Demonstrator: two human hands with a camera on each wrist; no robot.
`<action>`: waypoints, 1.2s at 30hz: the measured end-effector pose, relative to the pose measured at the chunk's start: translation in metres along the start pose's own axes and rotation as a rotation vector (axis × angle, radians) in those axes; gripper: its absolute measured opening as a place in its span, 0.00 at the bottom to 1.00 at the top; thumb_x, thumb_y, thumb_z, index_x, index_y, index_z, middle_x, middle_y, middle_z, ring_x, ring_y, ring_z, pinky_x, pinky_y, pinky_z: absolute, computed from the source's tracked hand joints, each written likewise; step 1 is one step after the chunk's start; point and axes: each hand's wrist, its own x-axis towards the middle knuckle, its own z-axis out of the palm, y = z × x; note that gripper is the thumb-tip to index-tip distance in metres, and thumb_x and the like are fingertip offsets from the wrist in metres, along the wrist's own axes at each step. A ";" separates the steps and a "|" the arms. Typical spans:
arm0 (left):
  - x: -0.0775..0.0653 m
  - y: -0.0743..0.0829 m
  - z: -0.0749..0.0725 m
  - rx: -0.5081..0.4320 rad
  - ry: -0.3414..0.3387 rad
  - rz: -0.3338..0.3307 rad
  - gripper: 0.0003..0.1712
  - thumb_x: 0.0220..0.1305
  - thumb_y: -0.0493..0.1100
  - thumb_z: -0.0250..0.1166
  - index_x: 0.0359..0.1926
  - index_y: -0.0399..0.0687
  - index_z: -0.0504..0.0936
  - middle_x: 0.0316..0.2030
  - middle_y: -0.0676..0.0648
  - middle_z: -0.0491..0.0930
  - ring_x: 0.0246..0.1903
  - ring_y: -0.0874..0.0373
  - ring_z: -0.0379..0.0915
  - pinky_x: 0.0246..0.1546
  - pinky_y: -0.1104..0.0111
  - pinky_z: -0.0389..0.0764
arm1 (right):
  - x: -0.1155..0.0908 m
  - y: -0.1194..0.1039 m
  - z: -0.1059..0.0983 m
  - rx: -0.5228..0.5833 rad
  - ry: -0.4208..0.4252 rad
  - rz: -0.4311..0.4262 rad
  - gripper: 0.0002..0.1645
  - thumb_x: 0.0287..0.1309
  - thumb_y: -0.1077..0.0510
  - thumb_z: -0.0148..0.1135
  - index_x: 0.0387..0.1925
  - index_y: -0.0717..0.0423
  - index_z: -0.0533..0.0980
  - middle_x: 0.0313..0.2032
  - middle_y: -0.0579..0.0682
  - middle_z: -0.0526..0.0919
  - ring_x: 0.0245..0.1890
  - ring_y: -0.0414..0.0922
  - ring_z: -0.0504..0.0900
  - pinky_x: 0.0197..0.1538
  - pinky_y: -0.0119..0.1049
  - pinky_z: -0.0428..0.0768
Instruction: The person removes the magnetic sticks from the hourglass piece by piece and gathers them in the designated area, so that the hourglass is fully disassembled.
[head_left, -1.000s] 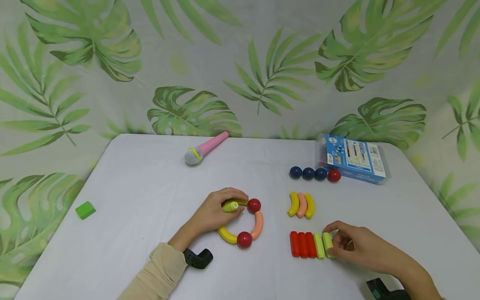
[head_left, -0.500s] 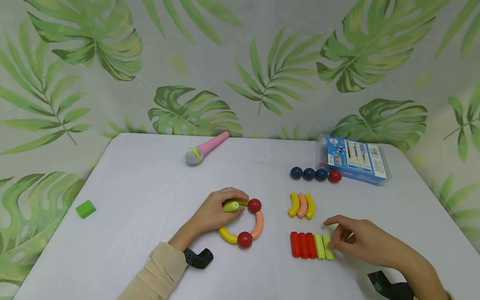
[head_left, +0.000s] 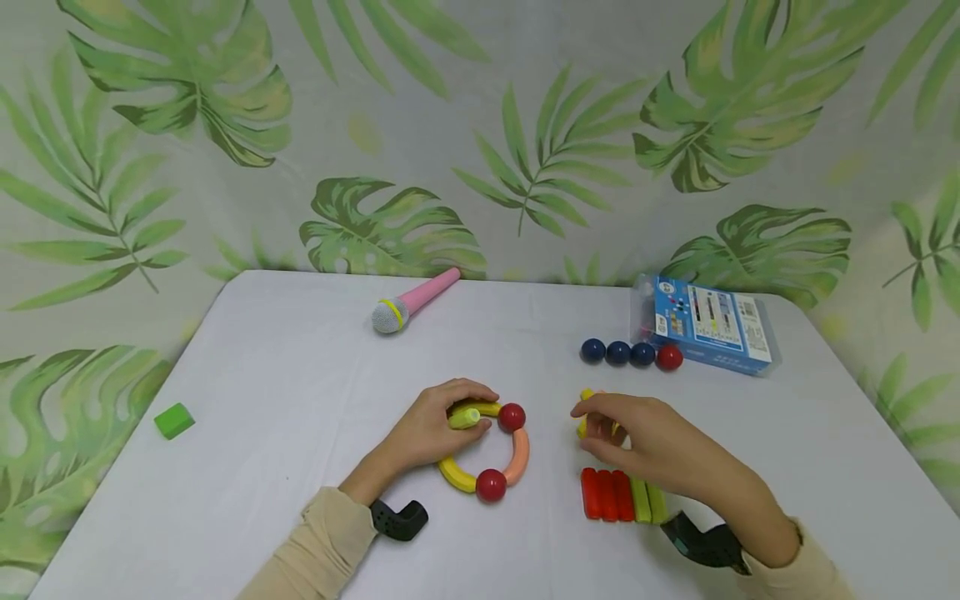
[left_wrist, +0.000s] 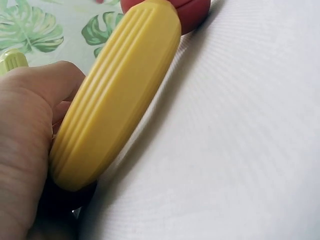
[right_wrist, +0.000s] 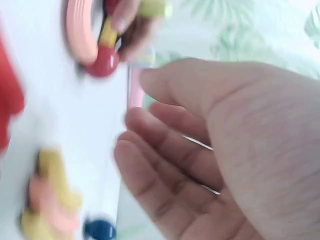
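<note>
My left hand [head_left: 431, 429] grips a light green rod [head_left: 465, 417] that sticks out between thumb and fingers, at the left side of a ring. That ring joins yellow curved pieces [head_left: 456, 476], a salmon curved piece [head_left: 519, 454] and red balls [head_left: 491, 485]; the palm hides part of it. Up close in the left wrist view, a yellow curved piece [left_wrist: 115, 100] runs beside the hand to a red ball. My right hand [head_left: 660, 442], fingers loosely bent and holding nothing, hovers over yellow and salmon curved pieces [head_left: 587, 394], mostly hiding them.
Red rods [head_left: 603, 495] and light green rods [head_left: 641, 502] lie side by side below my right hand. Behind it, dark blue balls [head_left: 618, 353] and a red ball [head_left: 670, 357] line up before a blue box [head_left: 708, 321]. A pink toy microphone [head_left: 427, 292] and green block [head_left: 174, 421] lie farther off.
My right hand has let go of the end light green rod and moved up and left, over the curved pieces. The left hand keeps its place on the ring.
</note>
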 end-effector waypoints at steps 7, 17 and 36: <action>0.002 -0.001 0.001 0.012 -0.007 -0.007 0.20 0.64 0.39 0.73 0.56 0.47 0.85 0.54 0.53 0.84 0.57 0.58 0.78 0.63 0.64 0.77 | 0.037 -0.037 0.014 -0.066 0.085 -0.151 0.17 0.64 0.57 0.72 0.53 0.52 0.83 0.41 0.40 0.87 0.38 0.38 0.83 0.38 0.30 0.84; -0.007 -0.006 -0.045 0.041 -0.164 -0.020 0.29 0.55 0.51 0.80 0.58 0.56 0.84 0.47 0.57 0.81 0.41 0.58 0.74 0.40 0.69 0.76 | 0.072 -0.057 0.026 -0.058 0.089 -0.264 0.19 0.62 0.56 0.74 0.53 0.55 0.83 0.42 0.46 0.88 0.36 0.40 0.84 0.38 0.29 0.83; -0.013 -0.016 -0.055 -0.040 -0.212 -0.080 0.14 0.56 0.48 0.81 0.41 0.64 0.86 0.38 0.59 0.83 0.34 0.59 0.75 0.36 0.71 0.76 | 0.081 -0.067 0.042 -0.118 0.138 -0.423 0.12 0.55 0.60 0.78 0.43 0.55 0.89 0.36 0.45 0.90 0.29 0.38 0.80 0.32 0.21 0.76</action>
